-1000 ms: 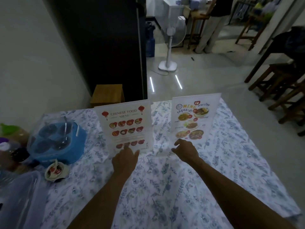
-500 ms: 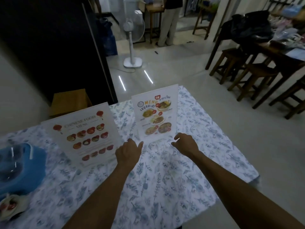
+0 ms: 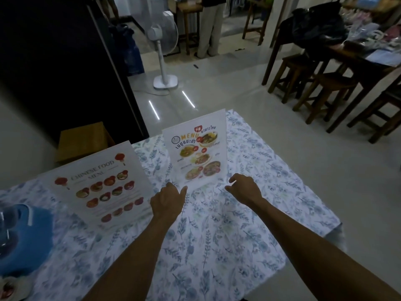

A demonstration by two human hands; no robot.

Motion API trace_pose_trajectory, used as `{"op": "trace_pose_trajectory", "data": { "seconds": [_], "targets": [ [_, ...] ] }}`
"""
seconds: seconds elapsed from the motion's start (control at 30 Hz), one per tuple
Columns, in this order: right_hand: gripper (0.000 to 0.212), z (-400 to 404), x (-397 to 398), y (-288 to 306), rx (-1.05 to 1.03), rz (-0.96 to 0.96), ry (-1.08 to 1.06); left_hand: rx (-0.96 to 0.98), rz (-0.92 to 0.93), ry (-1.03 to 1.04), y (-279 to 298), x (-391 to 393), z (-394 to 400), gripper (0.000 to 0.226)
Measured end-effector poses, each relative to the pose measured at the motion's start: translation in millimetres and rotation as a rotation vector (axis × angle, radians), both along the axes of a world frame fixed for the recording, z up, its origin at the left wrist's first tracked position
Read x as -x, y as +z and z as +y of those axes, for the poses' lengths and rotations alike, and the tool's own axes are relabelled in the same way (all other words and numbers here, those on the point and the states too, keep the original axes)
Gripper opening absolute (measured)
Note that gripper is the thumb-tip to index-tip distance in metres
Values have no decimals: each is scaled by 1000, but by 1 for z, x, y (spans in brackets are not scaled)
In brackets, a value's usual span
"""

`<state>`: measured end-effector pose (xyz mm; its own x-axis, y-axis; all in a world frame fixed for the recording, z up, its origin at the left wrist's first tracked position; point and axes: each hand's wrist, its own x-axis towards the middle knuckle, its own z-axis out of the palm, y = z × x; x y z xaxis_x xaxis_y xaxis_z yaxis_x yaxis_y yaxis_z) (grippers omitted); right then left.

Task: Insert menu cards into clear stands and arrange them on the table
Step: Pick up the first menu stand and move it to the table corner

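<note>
Two menu cards stand upright in clear stands on the floral tablecloth [image 3: 217, 246]. The Chinese food menu stand [image 3: 102, 183] is at the left and leans back. The Thai menu stand [image 3: 196, 153] is at the centre, near the far edge. My left hand [image 3: 168, 202] is at the Thai stand's lower left corner, fingers curled and thumb out. My right hand [image 3: 244, 191] is at its lower right corner, with finger and thumb apart. Neither hand visibly clasps the stand, and I cannot tell if the fingertips touch its clear base.
A blue container [image 3: 23, 237] with a clear lid sits at the table's left edge, a small dish [image 3: 10, 287] in front of it. A wooden box [image 3: 82, 142] stands behind the table. A white fan [image 3: 162, 51], stools [image 3: 325, 83] and a standing person [image 3: 210, 27] are on the floor beyond.
My left hand left the Chinese food menu stand and moved right to the Thai stand's left corner. My head turned right, so the table's left side slid out of view.
</note>
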<state>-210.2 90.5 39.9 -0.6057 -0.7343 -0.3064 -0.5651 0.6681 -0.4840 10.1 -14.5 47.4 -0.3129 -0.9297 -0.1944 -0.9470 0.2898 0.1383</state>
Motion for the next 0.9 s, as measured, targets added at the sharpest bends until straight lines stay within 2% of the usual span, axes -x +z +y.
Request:
{"op": "trace_pose_trajectory", "data": {
  "seconds": [0.27, 0.5, 0.9],
  "targets": [
    [40, -21, 26, -18, -53, -24, 24, -28, -21, 56, -10, 18, -16, 77],
    [58, -59, 52, -25, -12, -71, 60, -53, -50, 121, -14, 33, -32, 78],
    [46, -101, 80, -38, 68, -131, 243, -50, -11, 211, -22, 51, -59, 73]
  ]
}}
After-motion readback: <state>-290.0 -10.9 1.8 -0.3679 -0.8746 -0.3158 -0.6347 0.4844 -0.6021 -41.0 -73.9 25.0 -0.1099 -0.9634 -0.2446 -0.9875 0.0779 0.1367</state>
